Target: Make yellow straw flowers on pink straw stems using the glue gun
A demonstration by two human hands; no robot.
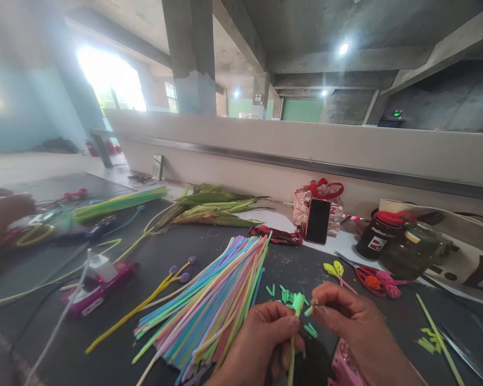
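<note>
My left hand (271, 327) is closed in a pinch on a pale green pipe cleaner stem, with a bright green tuft (298, 303) of short pieces at its top. Just right of the tuft, my right hand (352, 316) is closed, thumb against fingertips, on a short green pipe cleaner piece (308, 310). Loose short green pieces (311, 329) lie on the dark table around the tuft. To the left of my hands spreads a big bundle of pastel pipe cleaners (209, 305). A pink thing (344, 364) is partly hidden below my right wrist.
Yellow stems with purple buds (156, 289) and a magenta power strip (99, 287) lie left. Corn husks (217, 206), a phone (317, 221) and a dark bottle (376, 236) stand along the back. Red-handled scissors (364, 276) lie right. Another person's hand (8, 214) is far left.
</note>
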